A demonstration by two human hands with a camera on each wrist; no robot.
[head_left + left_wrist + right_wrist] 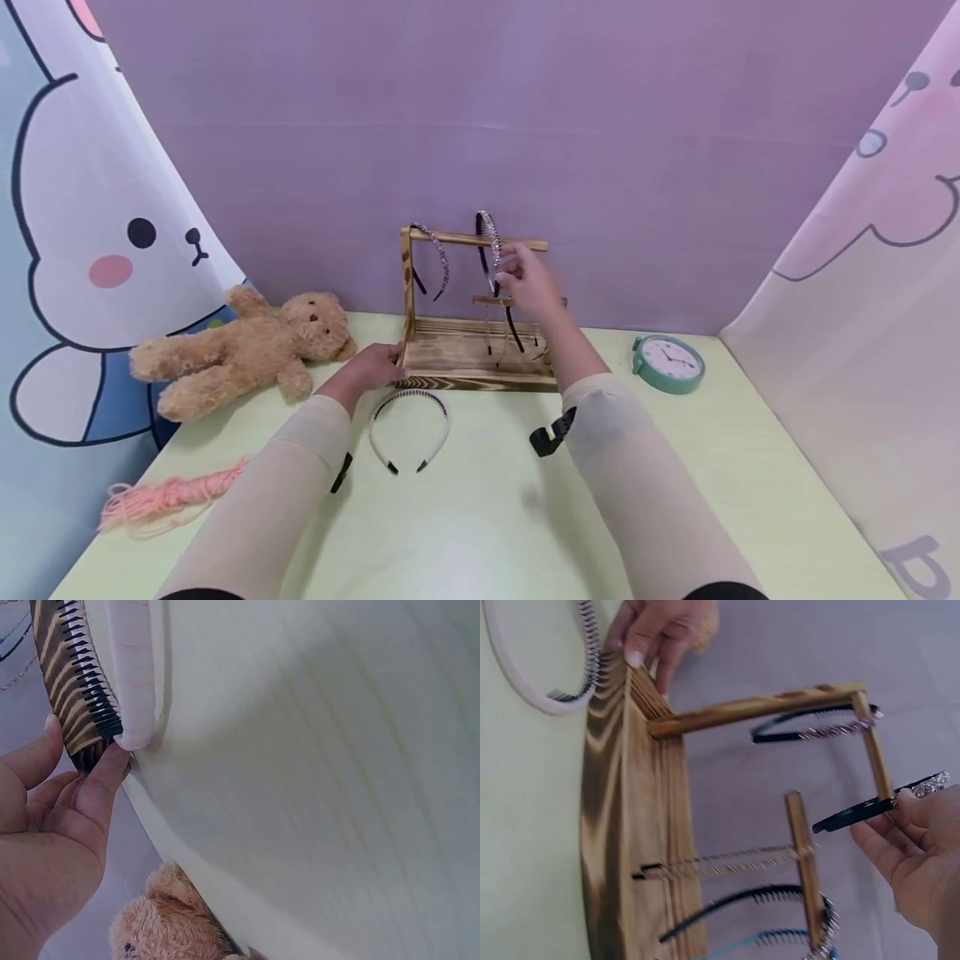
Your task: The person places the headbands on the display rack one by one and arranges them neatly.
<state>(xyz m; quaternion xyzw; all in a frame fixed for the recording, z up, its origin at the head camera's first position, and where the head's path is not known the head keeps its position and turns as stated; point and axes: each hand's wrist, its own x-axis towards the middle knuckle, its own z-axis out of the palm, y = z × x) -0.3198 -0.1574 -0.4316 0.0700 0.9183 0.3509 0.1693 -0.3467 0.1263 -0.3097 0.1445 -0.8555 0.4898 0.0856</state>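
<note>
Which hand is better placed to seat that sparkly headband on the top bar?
Right. The right hand already pinches the sparkly headband at the stand's top bar. The left hand rests against the wooden base, likely steadying it, beside the white headband on the table.

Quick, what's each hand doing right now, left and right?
Left hand: open, fingers resting against the wooden stand base.
Right hand: pinching the jewelled black headband at the stand's top bar.

Left hand (pixel 45 847) fingertips against wooden stand (pixel 71 712), beside white headband (pixel 131 667).
</note>
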